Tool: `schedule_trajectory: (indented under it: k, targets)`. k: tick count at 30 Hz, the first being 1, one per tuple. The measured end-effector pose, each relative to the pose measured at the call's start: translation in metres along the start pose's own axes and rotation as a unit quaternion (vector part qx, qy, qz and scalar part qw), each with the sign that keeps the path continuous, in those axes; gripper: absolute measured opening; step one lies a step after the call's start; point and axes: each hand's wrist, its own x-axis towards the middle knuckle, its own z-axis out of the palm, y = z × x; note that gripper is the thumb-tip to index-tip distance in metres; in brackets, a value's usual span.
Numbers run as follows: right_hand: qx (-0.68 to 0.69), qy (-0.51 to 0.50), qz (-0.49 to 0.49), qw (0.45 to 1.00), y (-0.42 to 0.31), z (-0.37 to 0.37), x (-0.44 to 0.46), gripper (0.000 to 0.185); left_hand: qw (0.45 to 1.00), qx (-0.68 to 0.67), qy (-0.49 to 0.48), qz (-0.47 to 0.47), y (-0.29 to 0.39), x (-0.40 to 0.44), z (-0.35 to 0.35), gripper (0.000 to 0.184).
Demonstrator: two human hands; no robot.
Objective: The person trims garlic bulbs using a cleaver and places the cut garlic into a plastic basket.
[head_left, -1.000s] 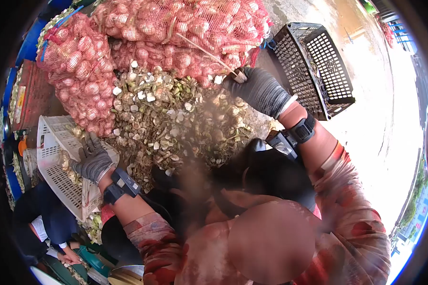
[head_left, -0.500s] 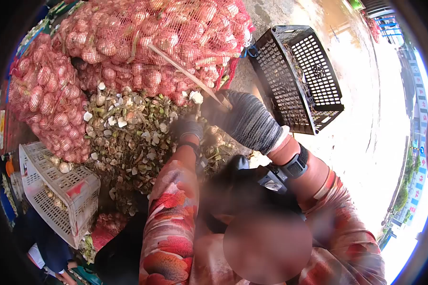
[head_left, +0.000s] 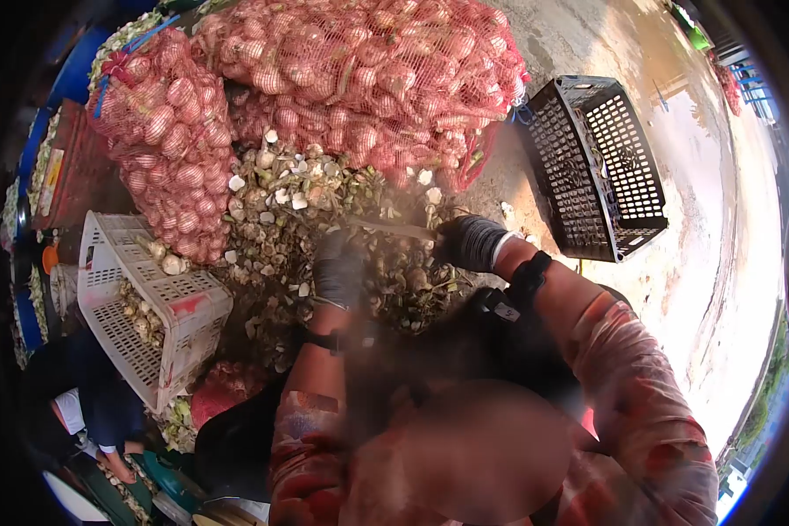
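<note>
My right hand (head_left: pixel 472 244), in a grey knit glove, is closed around the handle of a knife (head_left: pixel 394 230). Its long thin blade points left, over a heap of garlic bulbs, stems and trimmings (head_left: pixel 280 206). My left hand (head_left: pixel 337 273), also gloved, is low over the heap, left of the blade and below its tip. Motion smears its fingers, so whether it holds anything cannot be made out. Beyond both hands lie red mesh sacks of garlic (head_left: pixel 368 79), with another upright mesh sack (head_left: pixel 162 140) to the left.
On the left, a white plastic crate (head_left: pixel 162 329) lies tipped on its side with garlic bulbs in it. A black plastic crate (head_left: pixel 579 167) stands on the wet concrete at right. Another person's hand (head_left: pixel 118 466) shows at lower left.
My right hand has moved right and down, and the knife has swung from pointing up-left to nearly level. My left hand has shifted left and slightly down. The camera view has turned leftward.
</note>
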Motion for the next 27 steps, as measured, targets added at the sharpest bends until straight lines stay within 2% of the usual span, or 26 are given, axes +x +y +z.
schedule_trajectory:
  k: [1,2,3,4,5,6,7,9,10,11,12,13,14,15,16,17,18,20,21,22,23,24,25,26,27]
  targets:
    - [-0.057,-0.049,-0.014,0.997,0.016,0.002,-0.003,0.032,0.984,-0.123,0.072,-0.107,-0.005,-0.007,-0.012,0.026]
    - [-0.115,-0.098,-0.027,0.988,0.028,0.007,0.002,0.035,0.936,-0.245,0.141,-0.209,-0.006,-0.012,-0.025,0.025]
    - [-0.122,-0.093,-0.032,0.988,0.026,0.011,0.012,0.035,0.963,-0.084,0.13,-0.223,0.003,-0.016,-0.036,0.027]
    - [-0.144,-0.046,-0.091,0.984,0.026,0.019,0.021,0.039,0.962,-0.086,0.136,-0.221,0.01,-0.018,-0.041,0.027]
    - [-0.163,-0.003,-0.148,0.975,0.025,0.031,0.03,0.042,0.987,0.07,0.113,-0.091,0.019,-0.022,-0.039,0.026]
    - [-0.002,0.088,-0.149,0.985,0.022,0.044,0.041,0.044,0.988,0.127,0.08,-0.033,0.028,-0.027,-0.033,0.03]
    - [0.208,0.156,-0.116,0.959,-0.001,0.044,0.038,0.047,0.982,0.182,0.053,0.029,0.042,-0.032,-0.026,0.034]
    - [0.343,0.214,-0.108,0.908,-0.046,0.033,0.027,0.055,0.984,0.158,0.052,0.065,0.076,-0.035,-0.013,0.035]
    - [0.344,0.212,-0.102,0.909,-0.047,0.032,0.022,0.055,0.984,0.136,0.057,0.099,0.084,-0.038,-0.007,0.037]
    - [0.243,0.235,-0.148,0.929,-0.045,0.026,0.022,0.051,0.989,0.065,0.087,0.1,0.082,-0.04,-0.003,0.042]
    - [0.138,0.254,-0.195,0.937,-0.046,0.021,0.024,0.047,0.989,0.065,0.089,0.1,0.086,-0.041,-0.001,0.042]
    - [0.224,0.24,-0.172,0.929,-0.051,0.015,0.019,0.043,0.99,-0.077,0.109,0.048,0.093,-0.041,-0.001,0.045]
    - [0.309,0.231,-0.149,0.911,-0.056,0.008,0.013,0.04,0.968,-0.216,0.127,-0.004,0.096,-0.042,-0.002,0.05]
    - [0.434,0.138,-0.055,0.888,-0.068,-0.013,-0.008,0.037,0.982,-0.181,0.053,-0.021,0.082,-0.038,-0.008,0.057]
    - [0.544,0.041,0.041,0.837,-0.076,-0.022,-0.02,0.034,0.989,-0.142,-0.022,-0.033,0.082,-0.033,-0.016,0.064]
    - [0.585,0.079,0.0,0.807,-0.069,0.002,-0.007,0.032,0.953,-0.297,-0.028,-0.048,0.084,-0.037,-0.007,0.065]
    - [0.586,0.079,0.001,0.807,-0.066,0.006,-0.007,0.032,0.893,-0.445,-0.034,-0.061,0.087,-0.039,-0.001,0.067]
    - [0.513,0.031,0.022,0.857,-0.064,0.005,-0.008,0.033,0.897,-0.437,-0.047,-0.034,0.114,-0.036,-0.001,0.066]
    - [0.513,0.032,0.022,0.858,-0.055,0.015,0.002,0.033,0.902,-0.429,-0.059,-0.004,0.121,-0.033,-0.002,0.065]
    - [0.407,0.167,-0.074,0.895,-0.04,0.035,0.017,0.033,0.902,-0.428,-0.059,-0.004,0.115,-0.032,-0.005,0.065]
    - [0.287,0.295,-0.166,0.896,-0.043,0.036,0.017,0.033,0.931,-0.365,-0.029,-0.006,0.105,-0.033,-0.01,0.063]
    - [0.289,0.294,-0.164,0.896,-0.038,0.034,0.01,0.033,0.954,-0.3,0.0,-0.008,0.095,-0.033,-0.014,0.061]
    - [0.228,0.221,-0.122,0.94,-0.054,0.0,-0.019,0.03,0.972,-0.236,-0.014,-0.013,0.107,-0.033,-0.02,0.057]
    - [0.163,0.146,-0.08,0.972,-0.064,-0.021,-0.037,0.028,0.972,-0.235,-0.014,-0.014,0.096,-0.033,-0.024,0.057]
    - [0.055,0.192,-0.124,0.972,-0.064,-0.021,-0.043,0.022,0.99,-0.139,-0.019,0.022,0.076,-0.033,-0.027,0.051]
